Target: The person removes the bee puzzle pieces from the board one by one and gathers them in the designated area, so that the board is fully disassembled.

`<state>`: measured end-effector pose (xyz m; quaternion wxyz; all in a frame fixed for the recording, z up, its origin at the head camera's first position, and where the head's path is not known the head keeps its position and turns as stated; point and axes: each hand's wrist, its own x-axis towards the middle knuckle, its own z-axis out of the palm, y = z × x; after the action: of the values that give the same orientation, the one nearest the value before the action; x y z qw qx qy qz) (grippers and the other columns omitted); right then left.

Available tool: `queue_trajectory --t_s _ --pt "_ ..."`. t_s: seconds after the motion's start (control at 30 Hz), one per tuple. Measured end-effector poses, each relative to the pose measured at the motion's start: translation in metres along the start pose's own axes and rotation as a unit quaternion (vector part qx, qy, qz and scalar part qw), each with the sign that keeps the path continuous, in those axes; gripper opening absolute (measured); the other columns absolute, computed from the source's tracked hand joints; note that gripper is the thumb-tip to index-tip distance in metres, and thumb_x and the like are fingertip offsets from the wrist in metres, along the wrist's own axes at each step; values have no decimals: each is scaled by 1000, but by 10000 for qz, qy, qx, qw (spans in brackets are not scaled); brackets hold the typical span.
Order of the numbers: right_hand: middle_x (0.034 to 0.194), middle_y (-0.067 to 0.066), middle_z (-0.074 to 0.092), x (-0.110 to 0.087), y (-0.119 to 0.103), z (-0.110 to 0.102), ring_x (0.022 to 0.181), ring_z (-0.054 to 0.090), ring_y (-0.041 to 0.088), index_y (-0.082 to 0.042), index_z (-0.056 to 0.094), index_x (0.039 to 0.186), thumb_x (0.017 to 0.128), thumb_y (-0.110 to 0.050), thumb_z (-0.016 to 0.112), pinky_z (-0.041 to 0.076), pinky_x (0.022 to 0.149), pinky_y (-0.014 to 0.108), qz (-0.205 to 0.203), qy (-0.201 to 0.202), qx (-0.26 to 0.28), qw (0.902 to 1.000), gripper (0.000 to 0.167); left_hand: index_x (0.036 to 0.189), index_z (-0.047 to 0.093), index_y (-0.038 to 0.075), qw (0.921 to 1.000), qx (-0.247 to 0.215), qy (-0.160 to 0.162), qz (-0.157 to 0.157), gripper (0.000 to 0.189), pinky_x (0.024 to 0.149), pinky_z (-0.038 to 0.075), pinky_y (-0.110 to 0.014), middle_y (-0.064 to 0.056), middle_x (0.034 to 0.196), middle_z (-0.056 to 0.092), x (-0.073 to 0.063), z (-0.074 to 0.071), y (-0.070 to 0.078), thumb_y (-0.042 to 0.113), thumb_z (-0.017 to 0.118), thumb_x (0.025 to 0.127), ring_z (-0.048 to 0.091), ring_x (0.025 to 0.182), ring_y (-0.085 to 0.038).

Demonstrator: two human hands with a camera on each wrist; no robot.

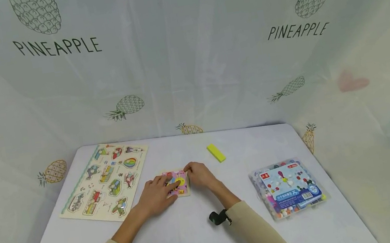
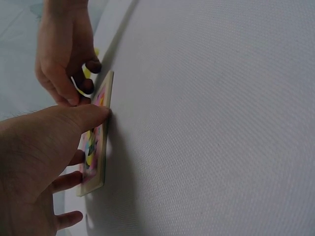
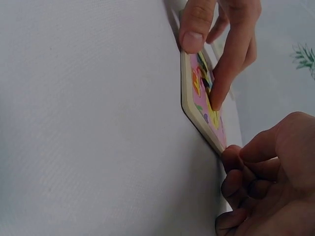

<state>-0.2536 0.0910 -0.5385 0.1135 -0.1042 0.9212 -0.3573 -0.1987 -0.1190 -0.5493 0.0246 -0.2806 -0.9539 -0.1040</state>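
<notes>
A small square wooden puzzle board (image 1: 185, 188) with a pink, brightly coloured picture lies near the middle of the table. Over its left part my left hand (image 1: 156, 196) is spread, with straight fingers resting on the picture; in the left wrist view the thumb touches the edge of the board (image 2: 101, 167). At the far right corner my right hand (image 1: 201, 175) pinches the rim between thumb and index finger, its other fingers curled. The right wrist view shows these fingertips (image 3: 232, 156) right at the board's corner.
A large picture puzzle board (image 1: 127, 177) with vehicle pieces lies at the left. A yellow block (image 1: 216, 153) is beyond the right hand. On the right sits a clear plastic box (image 1: 289, 188) of coloured parts under a blue label. A printed pineapple curtain (image 1: 185, 55) hangs behind the table.
</notes>
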Motion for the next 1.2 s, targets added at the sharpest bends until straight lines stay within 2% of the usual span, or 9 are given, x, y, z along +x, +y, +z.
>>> queue_trajectory --t_s 0.33,0.57,0.7,0.93,1.2 --pt "102 7 68 0 0 0 80 57 14 -2 68 114 101 -8 49 48 69 28 -71 13 48 10000 24 139 63 26 10000 0 -37 -36 47 97 41 -63 -9 144 53 0 2 -1 44 67 95 47 131 -36" --pt "91 2 63 2 0 1 78 55 13 -4 68 115 96 -18 66 47 66 26 -100 -12 -321 9994 24 139 63 26 10000 18 -10 18 48 96 42 -63 -9 144 53 0 4 -2 44 67 95 47 131 -36" --pt "88 1 59 3 -3 2 75 54 13 -4 67 115 93 -20 71 45 62 26 -13 -75 -461 9989 27 140 63 26 10000 41 20 32 48 95 42 -63 -9 144 53 0 4 -2 45 66 95 47 131 -36" --pt "88 1 58 4 -6 3 75 53 14 -5 66 114 92 -20 73 44 62 26 114 -61 -527 9985 28 140 62 27 10000 39 -49 -15 48 97 41 -64 -9 145 52 0 4 -2 46 65 95 47 132 -36" --pt "87 1 57 3 -6 3 76 53 13 -6 65 114 93 -21 72 44 63 27 185 -1 -526 9984 27 138 64 24 10000 0 56 8 47 96 41 -64 -11 144 53 0 2 0 42 67 95 47 131 -37"
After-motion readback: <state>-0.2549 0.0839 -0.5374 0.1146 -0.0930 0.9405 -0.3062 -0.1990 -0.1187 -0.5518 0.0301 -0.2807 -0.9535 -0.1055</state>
